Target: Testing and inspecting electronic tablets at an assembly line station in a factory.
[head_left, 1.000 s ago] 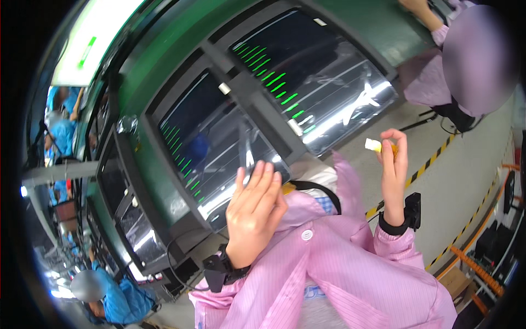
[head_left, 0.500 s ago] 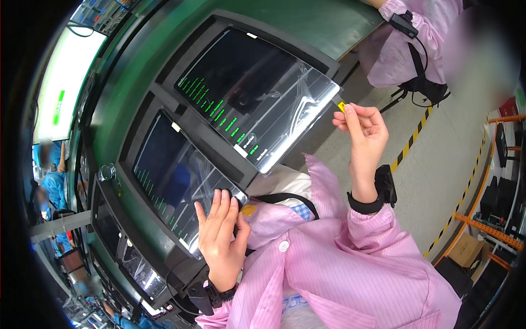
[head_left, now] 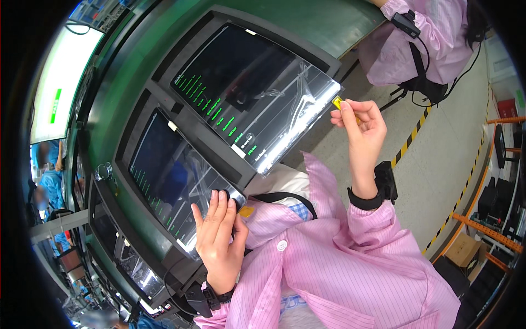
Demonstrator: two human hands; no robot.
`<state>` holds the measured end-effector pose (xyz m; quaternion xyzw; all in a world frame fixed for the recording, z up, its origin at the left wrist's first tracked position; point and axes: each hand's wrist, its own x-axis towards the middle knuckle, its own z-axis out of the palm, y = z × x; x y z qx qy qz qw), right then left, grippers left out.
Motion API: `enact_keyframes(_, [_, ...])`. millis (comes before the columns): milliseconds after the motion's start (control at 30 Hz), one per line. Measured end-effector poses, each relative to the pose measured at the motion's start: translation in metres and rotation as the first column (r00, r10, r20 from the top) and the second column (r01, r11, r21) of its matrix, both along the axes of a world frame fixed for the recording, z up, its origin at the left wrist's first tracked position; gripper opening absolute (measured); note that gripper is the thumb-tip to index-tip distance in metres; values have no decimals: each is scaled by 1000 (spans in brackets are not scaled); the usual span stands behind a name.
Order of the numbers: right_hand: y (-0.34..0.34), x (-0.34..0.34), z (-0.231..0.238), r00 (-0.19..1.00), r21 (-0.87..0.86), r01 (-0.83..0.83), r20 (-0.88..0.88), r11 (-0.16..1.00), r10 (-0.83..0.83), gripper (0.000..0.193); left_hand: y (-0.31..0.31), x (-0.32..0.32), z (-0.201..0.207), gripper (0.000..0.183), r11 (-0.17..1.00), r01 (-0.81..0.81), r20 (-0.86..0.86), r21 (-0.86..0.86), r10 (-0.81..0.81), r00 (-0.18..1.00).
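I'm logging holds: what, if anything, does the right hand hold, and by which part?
The right hand pinches a yellow piece by its end away from the screen.

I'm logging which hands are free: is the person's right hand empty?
No, the right hand pinches a small yellow piece by a corner of the right-hand screen.

Left hand (head_left: 220,241) outstretched, right hand (head_left: 364,127) pinching
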<state>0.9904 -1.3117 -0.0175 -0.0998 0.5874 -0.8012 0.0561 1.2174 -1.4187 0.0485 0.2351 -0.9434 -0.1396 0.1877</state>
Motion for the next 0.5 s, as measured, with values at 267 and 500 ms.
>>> enact_keyframes(267, [12,-33,-4,941,6,-335,-54,942,335,21,-9,0,34,35,997,43,182,62,-53,982])
enact_keyframes(500, [11,-51,-32,909,-74,-417,-24,906,416,31,-83,-35,118,33,977,111,55,-185,-102,993])
